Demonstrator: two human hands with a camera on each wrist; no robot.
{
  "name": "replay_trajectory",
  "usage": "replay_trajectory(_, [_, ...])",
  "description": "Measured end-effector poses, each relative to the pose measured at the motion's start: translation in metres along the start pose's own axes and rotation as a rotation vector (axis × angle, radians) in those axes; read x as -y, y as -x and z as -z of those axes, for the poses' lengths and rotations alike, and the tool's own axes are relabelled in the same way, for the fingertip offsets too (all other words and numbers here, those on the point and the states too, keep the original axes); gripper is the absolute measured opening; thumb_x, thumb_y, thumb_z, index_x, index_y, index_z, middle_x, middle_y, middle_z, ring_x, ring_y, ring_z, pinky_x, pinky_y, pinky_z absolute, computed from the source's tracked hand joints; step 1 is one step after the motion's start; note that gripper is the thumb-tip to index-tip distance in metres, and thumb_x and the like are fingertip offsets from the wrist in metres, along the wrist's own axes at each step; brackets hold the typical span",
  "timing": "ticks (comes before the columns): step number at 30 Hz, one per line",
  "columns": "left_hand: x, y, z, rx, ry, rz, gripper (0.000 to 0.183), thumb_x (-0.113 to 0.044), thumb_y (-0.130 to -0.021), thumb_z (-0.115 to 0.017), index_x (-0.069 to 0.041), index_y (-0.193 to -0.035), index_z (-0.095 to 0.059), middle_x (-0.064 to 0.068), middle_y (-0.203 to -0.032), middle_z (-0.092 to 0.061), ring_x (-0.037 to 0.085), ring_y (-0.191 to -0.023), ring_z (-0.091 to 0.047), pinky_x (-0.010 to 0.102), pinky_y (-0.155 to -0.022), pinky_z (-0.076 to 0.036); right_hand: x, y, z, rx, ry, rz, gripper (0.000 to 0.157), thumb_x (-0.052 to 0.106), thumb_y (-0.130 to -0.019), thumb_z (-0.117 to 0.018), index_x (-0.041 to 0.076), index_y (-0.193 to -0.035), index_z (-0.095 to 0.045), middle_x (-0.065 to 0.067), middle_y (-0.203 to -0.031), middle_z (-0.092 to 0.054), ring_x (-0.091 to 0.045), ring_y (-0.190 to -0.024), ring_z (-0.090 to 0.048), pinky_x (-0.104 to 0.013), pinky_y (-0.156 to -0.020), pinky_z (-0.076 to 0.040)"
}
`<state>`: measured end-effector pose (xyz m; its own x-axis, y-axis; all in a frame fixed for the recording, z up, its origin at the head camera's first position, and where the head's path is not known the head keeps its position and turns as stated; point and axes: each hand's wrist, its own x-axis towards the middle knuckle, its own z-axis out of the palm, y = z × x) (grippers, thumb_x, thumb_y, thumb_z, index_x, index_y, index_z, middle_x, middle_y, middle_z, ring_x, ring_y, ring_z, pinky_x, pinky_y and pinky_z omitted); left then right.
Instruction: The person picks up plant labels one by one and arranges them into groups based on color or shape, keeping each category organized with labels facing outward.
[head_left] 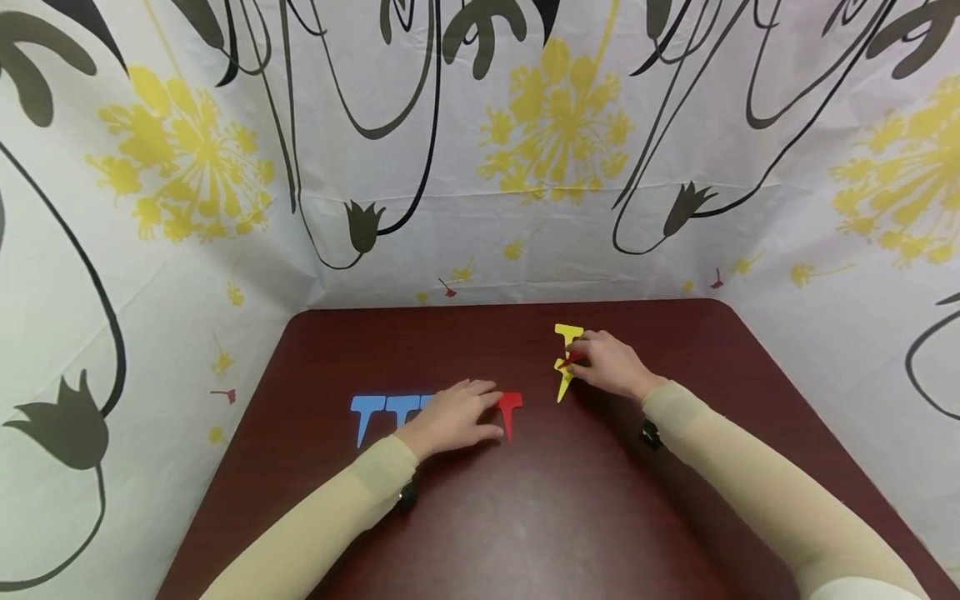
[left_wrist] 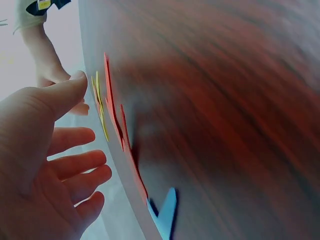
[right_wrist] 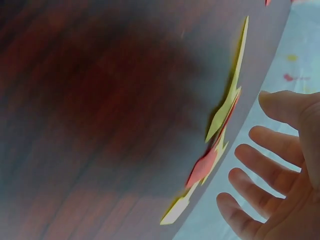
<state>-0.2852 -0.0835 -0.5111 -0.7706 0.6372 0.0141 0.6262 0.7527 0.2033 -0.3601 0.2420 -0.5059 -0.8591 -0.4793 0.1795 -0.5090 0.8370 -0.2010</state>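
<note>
My left hand (head_left: 453,418) hovers over a row of flat T-shaped plant labels, its fingers loosely extended. Blue labels (head_left: 367,405) show to its left, and a red label (head_left: 509,402) lies by its fingertips. The hand hides the middle of the row; red labels (left_wrist: 114,112) and a blue label (left_wrist: 169,212) appear beneath it in the left wrist view. My right hand (head_left: 611,364) is over two yellow labels (head_left: 570,331) farther back. Across them lies a red label (right_wrist: 204,167), and in the right wrist view the fingers are spread apart from it.
Dark reddish-brown tabletop (head_left: 480,533) with rounded far corners carries the labels. A white cloth (head_left: 465,167) with yellow and grey flower prints hangs behind the table and along both sides. Each wrist wears a small black device (head_left: 650,434).
</note>
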Motion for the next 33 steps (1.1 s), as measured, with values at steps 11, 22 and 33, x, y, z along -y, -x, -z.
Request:
replay_trajectory(11, [-0.012,-0.009,-0.014,0.007,-0.046,-0.037,0.071,-0.058,-0.091,-0.066,-0.015,-0.146,-0.055,0.008,-0.151,-0.048,0.025,-0.139,-0.045,0.042,-0.115,-0.034,-0.031,0.001,-0.002,0.073,0.010,-0.185,0.044,0.034,-0.089,-0.078,0.005,-0.123,-0.072,-0.012,-0.107,-0.063,-0.026,-0.088,-0.054,-0.044,-0.068,-0.052])
replay_trajectory(22, [-0.016,-0.013,-0.017,0.043,-0.103,-0.041,0.071,-0.060,-0.092,-0.064,-0.015,-0.147,-0.054,0.007,-0.152,-0.048,0.026,-0.139,-0.045,0.042,-0.113,-0.037,-0.034,-0.008,-0.008,0.053,-0.063,-0.315,0.045,0.037,-0.086,-0.081,0.000,-0.110,-0.072,-0.013,-0.101,-0.063,-0.026,-0.084,-0.058,-0.044,-0.067,-0.053])
replay_trajectory(33, [-0.017,-0.016,-0.016,0.031,-0.122,-0.057,0.071,-0.059,-0.090,-0.067,-0.015,-0.145,-0.057,0.006,-0.149,-0.051,0.023,-0.136,-0.048,0.040,-0.113,-0.037,-0.045,-0.011,0.001,0.130,-0.221,-0.463,0.029,0.032,-0.085,-0.083,0.004,-0.085,-0.077,-0.016,-0.091,-0.068,-0.024,-0.072,-0.056,-0.035,-0.059,-0.045])
